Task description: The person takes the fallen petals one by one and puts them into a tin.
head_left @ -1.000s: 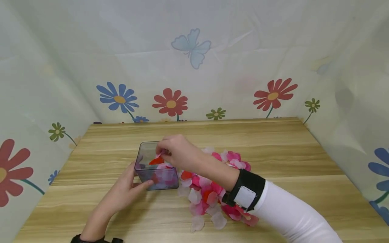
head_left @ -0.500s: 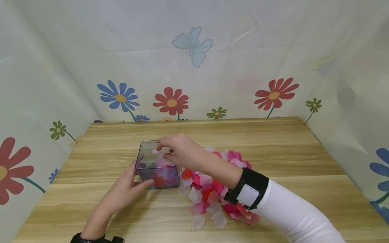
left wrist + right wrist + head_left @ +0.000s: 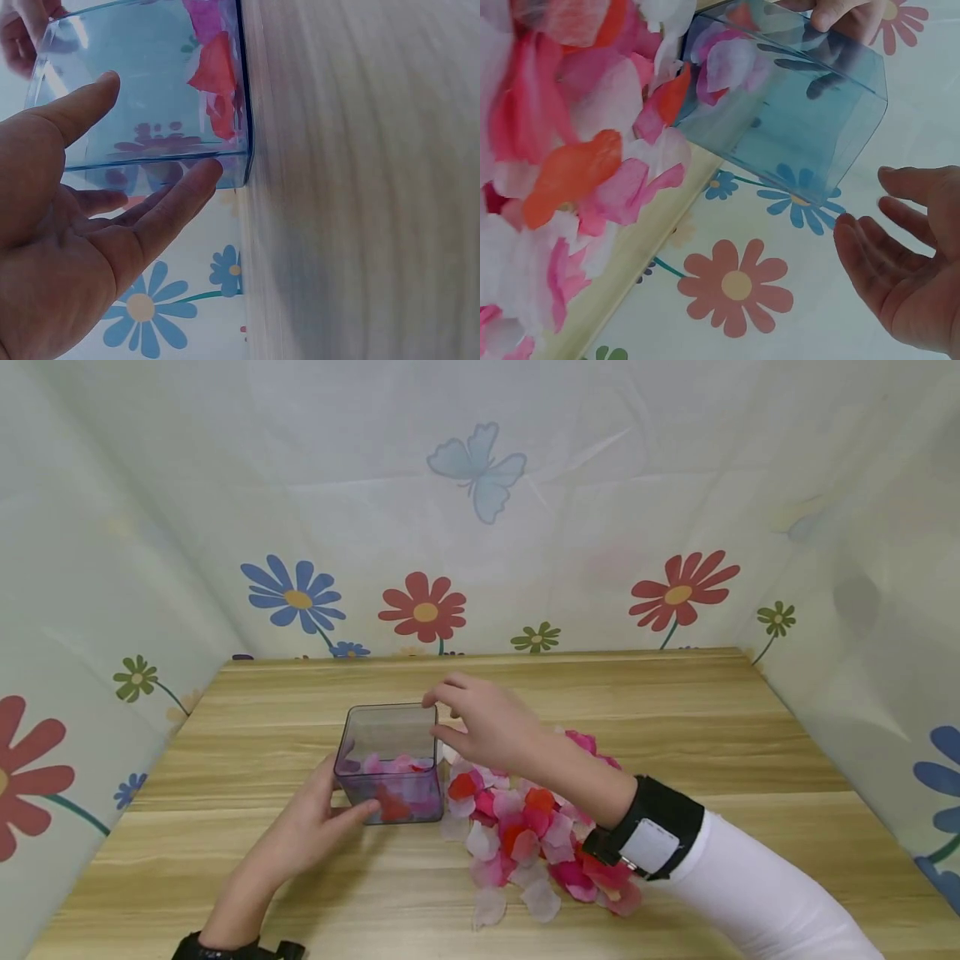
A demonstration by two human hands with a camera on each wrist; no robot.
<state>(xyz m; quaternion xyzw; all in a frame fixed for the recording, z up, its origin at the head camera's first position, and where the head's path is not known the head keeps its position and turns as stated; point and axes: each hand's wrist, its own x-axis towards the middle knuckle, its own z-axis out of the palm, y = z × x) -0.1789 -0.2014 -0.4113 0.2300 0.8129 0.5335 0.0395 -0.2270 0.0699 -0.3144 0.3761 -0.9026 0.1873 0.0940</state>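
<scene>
A clear, bluish plastic box (image 3: 431,774) stands upright on the table with some pink, white and red artificial petals (image 3: 401,765) at its bottom. My left hand (image 3: 303,831) holds the box at its left side, thumb on the front wall; the left wrist view shows the fingers along the adjoining wall (image 3: 142,97). By the box's right back corner is my right hand (image 3: 491,727), fingers spread and nothing between them. In the right wrist view that hand (image 3: 907,262) is apart from the box. A loose heap of petals (image 3: 525,839) lies beneath the right forearm.
The box and heap rest on a wood-grain table (image 3: 660,718). Behind it hangs a pale curtain (image 3: 585,552) printed with flowers and a butterfly, which also encloses both sides. A few single petals (image 3: 542,900) lie at the heap's front edge.
My right hand has let go of several petals, a red one among them, which dropped into the box. It has then moved right, out from over the opening. The left hand stays put.
</scene>
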